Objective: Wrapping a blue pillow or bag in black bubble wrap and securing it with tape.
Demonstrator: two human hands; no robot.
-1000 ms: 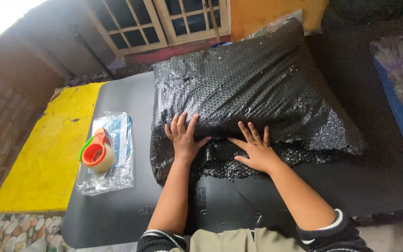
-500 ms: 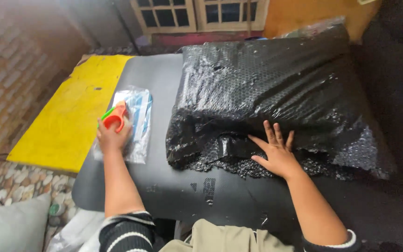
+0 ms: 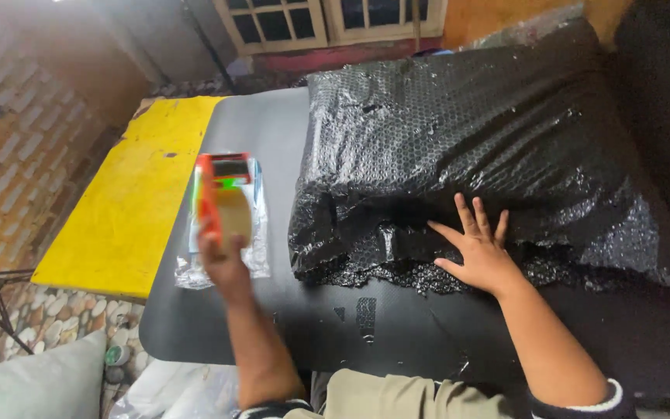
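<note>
Since the earlier frame, your left hand [image 3: 222,260] has lifted the orange tape dispenser [image 3: 225,198] off the clear plastic bag [image 3: 257,248], fingers wrapped around its handle; it is now held above the bag, over the black table [image 3: 273,334]. Your right hand [image 3: 481,250] stays flat on the near edge of the black bubble-wrapped parcel [image 3: 490,147], fingers spread and holding nothing. Left of the table lies a yellow board [image 3: 129,209]; a grey cushion [image 3: 32,384] sits at lower left.
</note>
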